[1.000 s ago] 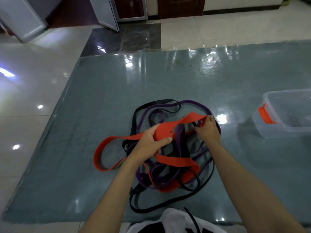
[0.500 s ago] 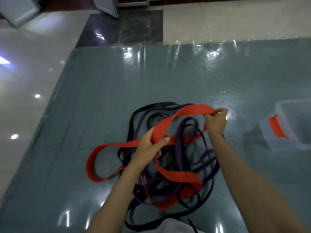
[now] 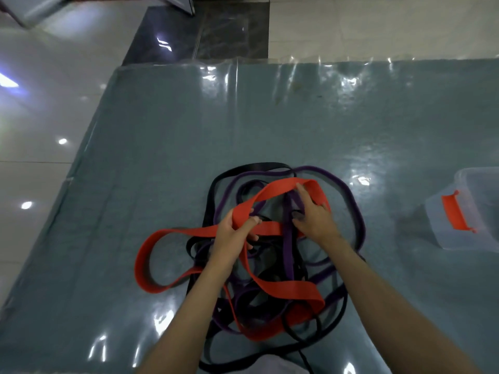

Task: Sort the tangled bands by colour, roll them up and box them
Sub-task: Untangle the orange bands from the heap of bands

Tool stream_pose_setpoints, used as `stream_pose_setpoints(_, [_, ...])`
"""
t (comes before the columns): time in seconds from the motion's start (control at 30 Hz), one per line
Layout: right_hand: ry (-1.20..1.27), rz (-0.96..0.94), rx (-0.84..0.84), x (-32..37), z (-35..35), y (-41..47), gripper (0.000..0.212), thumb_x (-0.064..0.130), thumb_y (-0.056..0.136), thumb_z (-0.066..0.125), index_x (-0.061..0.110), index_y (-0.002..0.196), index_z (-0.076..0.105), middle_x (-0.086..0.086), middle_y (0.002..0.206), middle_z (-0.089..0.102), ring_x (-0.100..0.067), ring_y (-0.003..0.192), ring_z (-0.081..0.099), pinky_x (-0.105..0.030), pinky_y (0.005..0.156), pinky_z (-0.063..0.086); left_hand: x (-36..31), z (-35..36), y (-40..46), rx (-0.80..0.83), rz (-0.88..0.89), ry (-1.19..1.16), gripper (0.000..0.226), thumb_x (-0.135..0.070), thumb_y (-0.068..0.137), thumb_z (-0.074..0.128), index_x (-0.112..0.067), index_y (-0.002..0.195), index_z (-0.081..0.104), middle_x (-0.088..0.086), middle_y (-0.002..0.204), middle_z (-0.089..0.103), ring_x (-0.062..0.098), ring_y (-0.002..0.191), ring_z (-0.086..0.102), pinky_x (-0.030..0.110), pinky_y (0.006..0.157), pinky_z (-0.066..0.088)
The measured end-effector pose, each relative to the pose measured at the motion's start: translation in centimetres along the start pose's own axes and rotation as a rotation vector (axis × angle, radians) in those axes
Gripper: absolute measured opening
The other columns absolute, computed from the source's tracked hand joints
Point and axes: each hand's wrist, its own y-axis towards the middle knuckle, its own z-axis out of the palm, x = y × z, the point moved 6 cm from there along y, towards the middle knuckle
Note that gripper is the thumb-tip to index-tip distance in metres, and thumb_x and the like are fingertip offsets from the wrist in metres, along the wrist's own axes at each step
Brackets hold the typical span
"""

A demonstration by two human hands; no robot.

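Note:
A tangle of bands lies on the grey-blue mat [image 3: 270, 125]: a wide red band [image 3: 283, 287], purple bands [image 3: 353, 209] and black bands [image 3: 259, 167]. My left hand [image 3: 232, 236] grips the red band near the middle of the heap, fingers curled round it. My right hand [image 3: 313, 214] reaches in under the raised red loop with its fingers stretched forward and touching the red band from inside; the fingertips are partly hidden. A clear plastic box [image 3: 469, 238] with a red latch [image 3: 456, 211] stands at the right edge.
The mat is covered with shiny plastic film and lies on a glossy tiled floor [image 3: 40, 130]. A dark stone threshold [image 3: 205, 31] and a door frame are at the top. White cloth [image 3: 270, 367] shows at the bottom edge.
My right hand has let go of the red loop's far end and moved down and left under it. The left hand keeps its hold. The camera tilted further down.

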Motion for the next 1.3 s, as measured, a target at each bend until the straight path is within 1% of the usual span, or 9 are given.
stream_pose_setpoints(0.2, [-0.062, -0.383, -0.016, 2.6, -0.5, -5.5, 0.052, 0.003, 0.086, 0.071, 0.021, 0.134, 0.069, -0.009, 0.11, 0.068, -0.033, 0.095, 0.07, -0.049, 0.081, 0.058, -0.9, -1.1, -0.1, -0.018, 0.044, -0.056, 0.022, -0.024, 0.095, 0.077, -0.023, 0.115, 0.068, -0.001, 0.096, 0.079, 0.015, 0.071, 0.073, 0.024, 0.062, 0.058])
stream_pose_setpoints(0.4, [-0.09, -0.246, -0.269, -0.2, -4.1, -9.2, 0.03, 0.005, 0.079, 0.078, 0.018, 0.106, 0.079, -0.007, 0.103, 0.065, -0.03, 0.08, 0.07, -0.043, 0.06, 0.058, -1.8, -3.7, -0.9, -0.039, 0.053, 0.114, 0.016, -0.026, 0.098, 0.072, -0.017, 0.109, 0.064, -0.002, 0.076, 0.074, 0.01, 0.047, 0.057, 0.024, 0.048, 0.047])
stream_pose_setpoints(0.53, [-0.051, 0.106, -0.466, -4.6, -8.1, -10.8, 0.027, 0.009, 0.087, 0.071, 0.016, 0.113, 0.075, -0.01, 0.106, 0.06, -0.037, 0.092, 0.066, -0.044, 0.072, 0.056, -1.6, -6.9, -1.9, -0.116, 0.011, 0.252, 0.035, -0.021, 0.099, 0.071, -0.018, 0.125, 0.048, 0.007, 0.09, 0.069, 0.01, 0.042, 0.049, 0.019, 0.036, 0.038])
stream_pose_setpoints(0.63, [-0.136, 0.4, -0.307, -7.0, -7.5, -11.3, 0.044, 0.017, 0.088, 0.071, 0.019, 0.132, 0.066, -0.019, 0.147, 0.048, -0.044, 0.138, 0.043, -0.064, 0.11, 0.04, -0.7, -9.3, -3.0, -0.165, -0.079, 0.312, 0.037, -0.023, 0.099, 0.073, -0.016, 0.126, 0.049, 0.009, 0.082, 0.061, 0.015, 0.05, 0.051, 0.019, 0.036, 0.04])
stream_pose_setpoints(0.77, [-0.174, 0.34, -0.147, -4.7, -4.6, -12.8, 0.071, 0.019, 0.086, 0.073, 0.026, 0.151, 0.045, -0.013, 0.173, 0.009, -0.035, 0.161, 0.0, -0.069, 0.121, 0.011, 1.1, -11.0, -4.5, -0.191, -0.157, 0.413, 0.027, -0.02, 0.098, 0.073, -0.009, 0.113, 0.054, 0.017, 0.099, 0.067, 0.022, 0.067, 0.063, 0.026, 0.048, 0.047])
stream_pose_setpoints(0.93, [-0.078, 0.021, -0.135, 0.9, -0.2, -14.7, 0.034, 0.013, 0.091, 0.067, 0.015, 0.125, 0.066, -0.012, 0.137, 0.059, -0.038, 0.132, 0.053, -0.053, 0.106, 0.046, 1.7, -10.5, -6.4, -0.273, 0.1, 0.967, 0.034, -0.006, 0.087, 0.071, -0.006, 0.117, 0.054, 0.021, 0.129, 0.054, 0.04, 0.122, 0.053, 0.046, 0.102, 0.041])
stream_pose_setpoints(1.03, [0.014, 0.013, 0.037, 2.6, 2.4, -15.9, 0.022, 0.038, 0.102, 0.062, 0.018, 0.101, 0.07, -0.007, 0.101, 0.075, -0.031, 0.099, 0.071, -0.042, 0.081, 0.055, 2.0, -7.1, -8.0, -0.108, 0.406, 1.035, 0.04, -0.006, 0.084, 0.073, -0.009, 0.122, 0.06, 0.012, 0.127, 0.057, 0.034, 0.12, 0.055, 0.049, 0.102, 0.045])
stream_pose_setpoints(1.17, [0.016, 0.078, 0.073, 2.6, 3.7, -17.0, 0.058, 0.068, 0.1, 0.049, 0.019, 0.068, 0.054, -0.003, 0.072, 0.067, -0.028, 0.08, 0.069, -0.041, 0.074, 0.053, 6.3, -1.7, -10.0, 0.549, 0.144, 1.134, 0.048, -0.037, 0.091, 0.079, -0.023, 0.133, 0.061, 0.0, 0.132, 0.066, 0.019, 0.12, 0.063, 0.043, 0.106, 0.051])
stream_pose_setpoints(1.3, [-0.012, 0.177, 0.092, 2.0, 3.4, -17.1, 0.072, 0.084, 0.091, 0.042, 0.017, 0.066, 0.054, -0.001, 0.067, 0.068, -0.024, 0.075, 0.069, -0.041, 0.078, 0.055, 8.1, -0.4, -11.2, 0.65, 0.199, 1.41, 0.058, -0.033, 0.086, 0.08, -0.031, 0.139, 0.056, -0.003, 0.127, 0.065, 0.02, 0.119, 0.063, 0.047, 0.102, 0.05])
